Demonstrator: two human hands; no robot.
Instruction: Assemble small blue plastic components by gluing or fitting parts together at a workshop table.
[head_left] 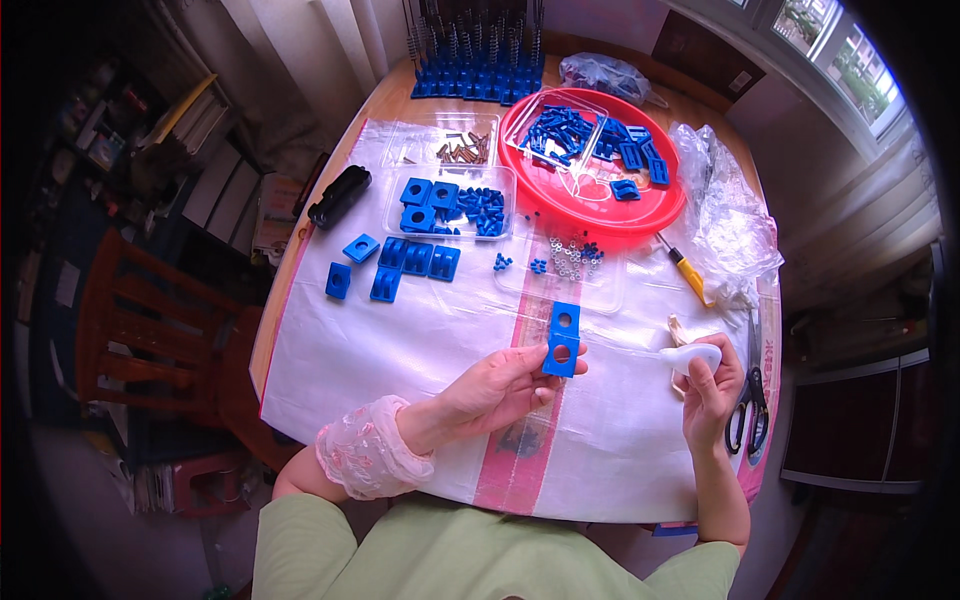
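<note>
My left hand [505, 385] is closed on a blue plastic block [564, 340], pinched at its left side between thumb and fingers. The block stands on end above the cloth, and two round holes show one above the other. Off to the right, my right hand [712, 390] is closed on a small white rounded object [690, 357]; its kind cannot be made out. A thin pale strand seems to run from it toward the block. A beige scrap [677, 330] lies just beyond my right fingers. More blue blocks [405, 256] lie loose to the far left.
Clear boxes hold blue parts [480, 210] and brass-coloured screws [465, 148]. A red tray [655, 215] carries blue pieces. Nearby are metal nuts [572, 262], a yellow-handled screwdriver [688, 272], plastic wrap [725, 220], scissors [752, 400], a black case [340, 195] and blue parts with springs [475, 80].
</note>
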